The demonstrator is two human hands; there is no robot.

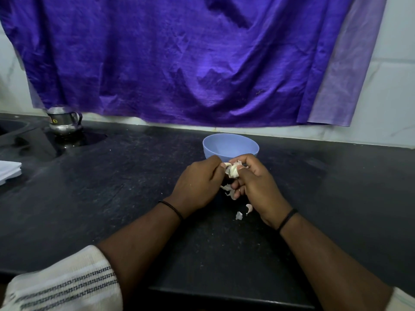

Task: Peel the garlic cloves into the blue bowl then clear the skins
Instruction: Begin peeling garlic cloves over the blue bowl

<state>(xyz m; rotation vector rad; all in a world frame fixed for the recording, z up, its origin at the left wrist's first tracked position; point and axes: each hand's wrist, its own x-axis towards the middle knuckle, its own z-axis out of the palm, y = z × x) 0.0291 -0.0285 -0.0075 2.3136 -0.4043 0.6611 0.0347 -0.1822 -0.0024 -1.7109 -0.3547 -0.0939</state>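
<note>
The blue bowl (230, 145) stands on the black counter, just beyond my hands; its inside is not visible. My left hand (196, 184) and my right hand (253, 182) meet in front of it, both pinching a garlic piece (233, 171) with papery skin hanging off it. Loose skins (227, 189) show between and under my hands. Two more skin flakes (243, 212) lie on the counter near my right wrist.
The black counter (125, 182) stretches to both sides. A steel pot (64, 120) sits at the back left by a sunken sink area. White folded cloth (9, 170) lies at the left edge. A purple cloth (179, 59) hangs on the wall behind.
</note>
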